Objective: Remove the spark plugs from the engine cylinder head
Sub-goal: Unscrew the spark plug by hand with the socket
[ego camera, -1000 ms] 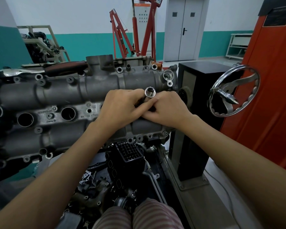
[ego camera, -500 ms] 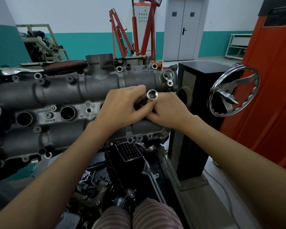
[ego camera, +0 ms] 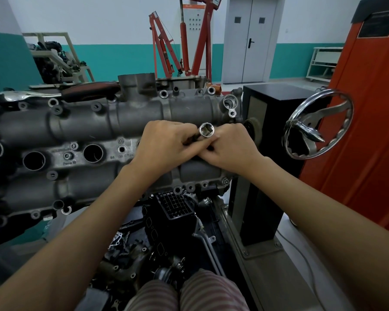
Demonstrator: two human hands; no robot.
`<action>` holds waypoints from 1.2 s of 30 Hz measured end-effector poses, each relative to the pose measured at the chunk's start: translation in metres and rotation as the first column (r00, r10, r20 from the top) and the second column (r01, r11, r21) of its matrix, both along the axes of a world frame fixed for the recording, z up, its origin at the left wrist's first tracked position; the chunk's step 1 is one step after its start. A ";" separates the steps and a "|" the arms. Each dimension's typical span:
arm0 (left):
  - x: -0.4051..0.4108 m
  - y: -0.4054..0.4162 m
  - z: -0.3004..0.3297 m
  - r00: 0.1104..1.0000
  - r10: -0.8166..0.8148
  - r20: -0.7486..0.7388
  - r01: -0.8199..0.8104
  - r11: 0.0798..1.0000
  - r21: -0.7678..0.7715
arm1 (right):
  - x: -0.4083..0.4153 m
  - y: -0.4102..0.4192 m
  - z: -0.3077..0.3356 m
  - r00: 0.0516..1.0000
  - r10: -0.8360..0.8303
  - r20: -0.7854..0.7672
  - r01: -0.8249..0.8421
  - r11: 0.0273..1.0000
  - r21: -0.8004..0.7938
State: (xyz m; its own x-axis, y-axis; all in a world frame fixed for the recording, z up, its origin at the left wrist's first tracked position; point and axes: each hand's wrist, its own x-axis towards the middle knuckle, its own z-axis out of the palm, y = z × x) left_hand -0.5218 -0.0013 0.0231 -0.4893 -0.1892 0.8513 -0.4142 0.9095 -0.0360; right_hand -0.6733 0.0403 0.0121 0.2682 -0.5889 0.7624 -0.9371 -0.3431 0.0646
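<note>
The grey engine cylinder head lies across the stand in front of me, with two open round spark plug wells left of centre. A chrome spark plug socket sticks up out of the head near its right end, its open square drive facing me. My left hand and my right hand meet around the socket's shaft, fingers curled on it. The well beneath the socket and any spark plug are hidden by my hands.
A chrome handwheel stands on the black stand column to the right, beside an orange cabinet. A ratchet with a dark handle rests behind the head. Black engine parts sit below; a red engine hoist stands behind.
The socket has shifted slightly to the right and risen a little between my fingers. Both hands stay closed around it in nearly the same place.
</note>
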 end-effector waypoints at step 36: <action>0.000 0.006 0.003 0.999 -0.026 0.045 0.026 1.000 0.003 | 0.002 0.001 0.004 0.995 0.097 0.012 -0.098 0.987 0.130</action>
State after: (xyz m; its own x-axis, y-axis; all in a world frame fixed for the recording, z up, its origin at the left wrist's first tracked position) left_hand -0.5213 0.0052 0.0262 -0.5317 -0.1781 0.8280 -0.3888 0.9199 -0.0518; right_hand -0.6714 0.0416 0.0165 0.3250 -0.6543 0.6828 -0.8989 -0.4380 0.0082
